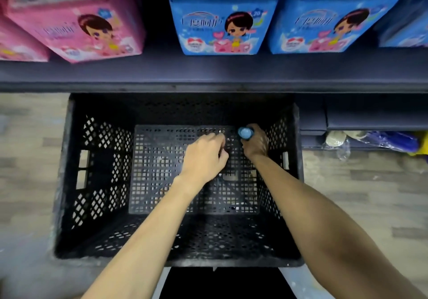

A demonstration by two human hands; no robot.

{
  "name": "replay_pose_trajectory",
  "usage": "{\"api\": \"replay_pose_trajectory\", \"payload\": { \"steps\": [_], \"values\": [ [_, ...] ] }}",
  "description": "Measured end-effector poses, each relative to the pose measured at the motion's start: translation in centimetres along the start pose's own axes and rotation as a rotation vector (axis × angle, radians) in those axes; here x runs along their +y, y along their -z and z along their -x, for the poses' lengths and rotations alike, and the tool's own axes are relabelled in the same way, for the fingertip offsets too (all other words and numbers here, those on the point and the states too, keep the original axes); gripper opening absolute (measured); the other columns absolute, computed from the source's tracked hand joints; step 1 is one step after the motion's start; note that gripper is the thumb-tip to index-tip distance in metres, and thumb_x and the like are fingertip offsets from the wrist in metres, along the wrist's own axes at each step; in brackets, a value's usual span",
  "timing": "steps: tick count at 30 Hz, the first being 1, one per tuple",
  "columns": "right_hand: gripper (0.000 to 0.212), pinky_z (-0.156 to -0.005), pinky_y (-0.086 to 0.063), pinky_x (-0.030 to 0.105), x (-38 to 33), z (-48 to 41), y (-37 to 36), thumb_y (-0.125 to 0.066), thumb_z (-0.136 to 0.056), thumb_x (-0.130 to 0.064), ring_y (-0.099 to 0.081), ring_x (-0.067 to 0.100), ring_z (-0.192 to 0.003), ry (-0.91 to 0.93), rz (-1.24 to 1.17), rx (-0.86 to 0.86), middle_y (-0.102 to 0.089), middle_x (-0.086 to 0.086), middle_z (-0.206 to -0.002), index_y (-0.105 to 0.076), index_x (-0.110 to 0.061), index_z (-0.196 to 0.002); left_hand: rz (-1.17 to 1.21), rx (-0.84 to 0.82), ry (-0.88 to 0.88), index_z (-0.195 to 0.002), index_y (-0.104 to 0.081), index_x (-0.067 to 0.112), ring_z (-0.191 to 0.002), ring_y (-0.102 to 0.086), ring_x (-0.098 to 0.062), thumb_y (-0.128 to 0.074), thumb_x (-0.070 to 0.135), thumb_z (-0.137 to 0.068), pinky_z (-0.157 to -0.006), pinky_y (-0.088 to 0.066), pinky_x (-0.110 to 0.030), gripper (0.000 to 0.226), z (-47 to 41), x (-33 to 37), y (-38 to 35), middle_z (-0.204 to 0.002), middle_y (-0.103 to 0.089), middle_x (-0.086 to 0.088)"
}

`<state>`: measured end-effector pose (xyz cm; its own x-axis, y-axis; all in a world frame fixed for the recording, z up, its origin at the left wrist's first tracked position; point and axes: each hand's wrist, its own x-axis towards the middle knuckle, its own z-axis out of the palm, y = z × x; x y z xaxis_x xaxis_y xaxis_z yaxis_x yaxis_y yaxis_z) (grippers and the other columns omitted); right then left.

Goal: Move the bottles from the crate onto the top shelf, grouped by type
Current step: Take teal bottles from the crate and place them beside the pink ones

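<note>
black crate (99,183) on mottled floor (347,194) below shelf (208,71).

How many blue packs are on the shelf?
3: one blue pack in the middle, a second pack right of it, a third pack cut off at right. More may be hidden.

One crate (99,196), one blue-capped bottle (245,133)

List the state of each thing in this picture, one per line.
Black plastic lattice crate: on the floor, open-topped.
Blue-capped bottle: upright in crate, gripped by right hand.
Left hand: fingers curled inside crate, hold unclear.
Blue cartoon-printed packs: standing on dark shelf.
</note>
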<state>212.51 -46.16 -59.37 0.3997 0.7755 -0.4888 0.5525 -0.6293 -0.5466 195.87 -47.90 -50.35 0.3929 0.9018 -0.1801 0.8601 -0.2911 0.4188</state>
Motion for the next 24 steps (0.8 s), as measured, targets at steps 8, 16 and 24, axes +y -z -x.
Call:
{"api": "replay_pose_trajectory", "payload": {
  "steps": [8,16,24],
  "values": [
    [0.028,-0.084,-0.047,0.024,0.2,3.6,-0.3,-0.063,-0.09,0.0,-0.063,0.02,-0.101,0.084,0.037,-0.052,-0.068,0.007,-0.112,-0.062,-0.012,-0.115,-0.032,-0.068,-0.004,-0.096,-0.053,0.018,-0.086,-0.056,-0.022,-0.05,0.028,-0.09,-0.062,-0.046,-0.035,0.012,1.9,-0.8,0.1,-0.09,-0.056,0.002],
    [0.042,-0.086,-0.046,0.024,-1.9,7.1,2.3,-0.066,-0.084,0.004,-0.064,0.024,-0.103,0.294,0.084,-0.06,-0.067,0.008,-0.115,-0.059,-0.014,-0.121,-0.059,-0.005,-0.036,-0.094,-0.054,0.017,-0.088,-0.056,-0.023,-0.052,0.027,-0.088,-0.063,-0.043,-0.034,0.012,1.3,-1.4,3.9,-0.089,-0.057,0.002],
    [0.04,-0.072,-0.052,0.042,-8.0,12.2,10.5,-0.066,-0.092,-0.032,-0.065,0.035,-0.091,0.556,0.298,0.045,-0.068,0.01,-0.102,-0.042,-0.013,-0.118,-0.163,0.089,-0.253,-0.091,-0.052,0.017,-0.087,-0.056,-0.022,-0.05,0.029,-0.086,-0.058,-0.04,-0.033,0.014,0.5,0.4,11.0,-0.086,-0.056,0.002]
  ]
}}
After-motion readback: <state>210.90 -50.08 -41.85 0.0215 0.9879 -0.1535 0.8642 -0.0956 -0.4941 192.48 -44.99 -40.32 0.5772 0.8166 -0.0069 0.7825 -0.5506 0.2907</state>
